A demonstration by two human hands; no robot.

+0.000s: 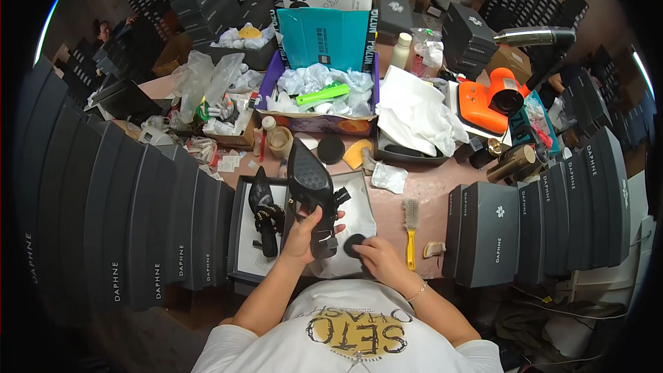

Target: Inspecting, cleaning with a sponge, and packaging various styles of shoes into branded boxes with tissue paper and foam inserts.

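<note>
My left hand (300, 240) is closed round a black heeled shoe (309, 174), its patterned sole turned up and its toe pointing away from me. Between the fingers of my right hand (384, 260) is a small dark round pad (353, 244), low over the white tissue paper (360, 202) and apart from the shoe's sole. A second black heeled shoe (263, 206), with a chain-like trim, lies in the open grey shoebox (235, 257) just left of my left hand. The held shoe hides part of the tissue behind it.
A yellow-handled brush (411, 245) lies right of my right hand, beside a small tan pad (434, 249). Stacked dark shoeboxes (483, 235) flank both sides. At the back stand a purple box (276, 65) of crumpled paper, an orange device (483, 103) and bottles.
</note>
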